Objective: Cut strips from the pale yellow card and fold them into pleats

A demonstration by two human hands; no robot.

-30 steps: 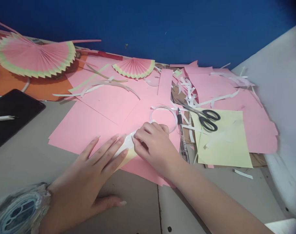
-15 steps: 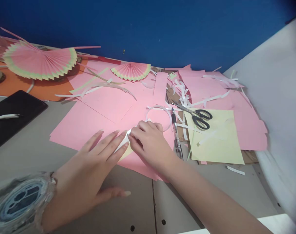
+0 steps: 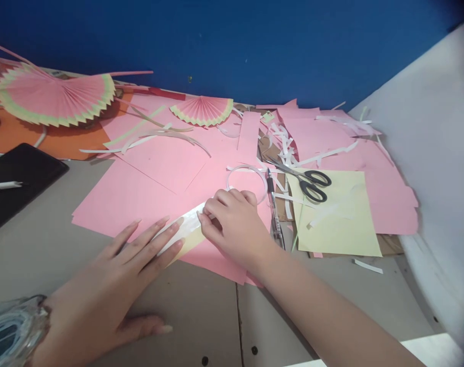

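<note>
While my left hand (image 3: 111,278) lies spread, fingertips across the lower end of the white strip (image 3: 189,220), my right hand (image 3: 235,229) is curled, thumb and forefinger pinching at its upper part. The strip lies slantwise on the yellow paper (image 3: 192,241), over the pink sheets (image 3: 102,206) on the surface (image 3: 207,306). Just beyond my right knuckles is the white ring (image 3: 265,179); my hand hides whether the strip meets it. The pen (image 3: 271,188) and scissors (image 3: 301,177) lie to the right.

I judge this to be the step of laying or smoothing the strip along the paper's edge. The next move seems to call for steady left fingers and a light, even pull from the right.
</note>
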